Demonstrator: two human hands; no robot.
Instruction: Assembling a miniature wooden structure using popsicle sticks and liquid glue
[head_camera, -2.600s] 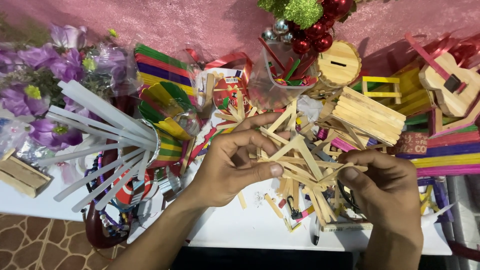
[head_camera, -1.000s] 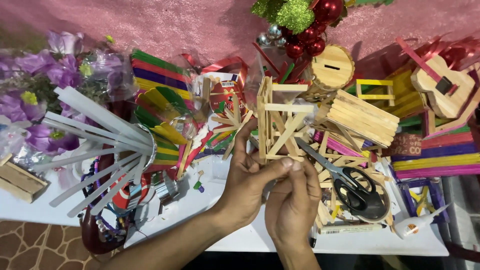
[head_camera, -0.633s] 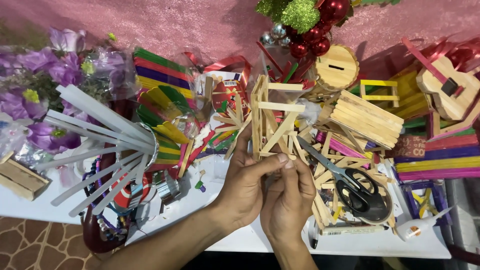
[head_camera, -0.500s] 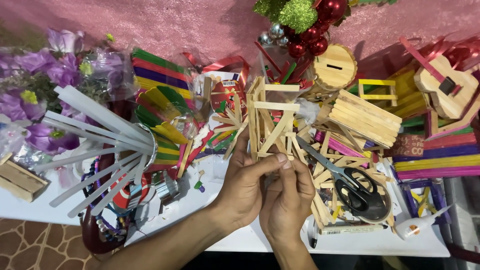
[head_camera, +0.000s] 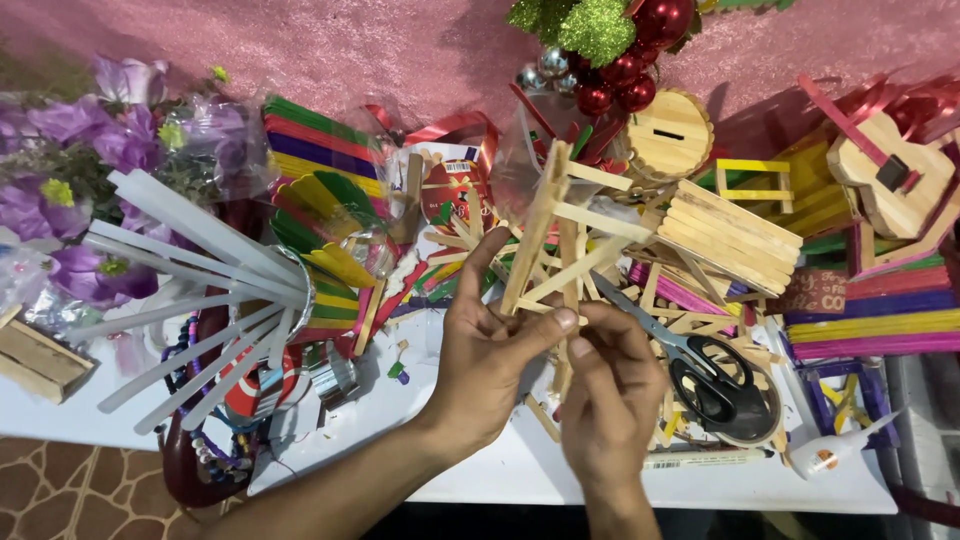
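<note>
**Both hands hold a craft-stick frame upright over a crowded table**

Left hand (head_camera: 490, 365) pinches the stick frame (head_camera: 565, 235) at its lower edge, thumb pressed on the front of the bottom sticks, index finger stretched up along the frame's left side. Right hand (head_camera: 610, 395) is closed around the frame's lower sticks just beside the left thumb, fingers curled together; the exact contact of the fingertips is hidden behind the knuckles. The frame stands roughly upright, tilted a little to the right, made of plain wooden sticks with crossing diagonals and a short bar at the top. It is held above the white table (head_camera: 480, 470), near the middle.

Just right of the hands, black-handled scissors (head_camera: 700, 365) lie on a pile of loose sticks (head_camera: 690, 310), blades pointing toward the frame. Behind them sits a small slatted wooden box (head_camera: 730, 235) and a round wooden coin box (head_camera: 668, 135) with a slot. Red baubles (head_camera: 625, 70) with green tinsel hang at the top. Far right: a small wooden guitar (head_camera: 890, 180), stacks of coloured sticks (head_camera: 880, 320) and a glue bottle (head_camera: 830, 455). Left side: a fan of white strips (head_camera: 190, 290), purple flowers (head_camera: 80, 150), more coloured sticks (head_camera: 310, 150). Pink glitter backdrop (head_camera: 350, 50) behind everything.
</note>
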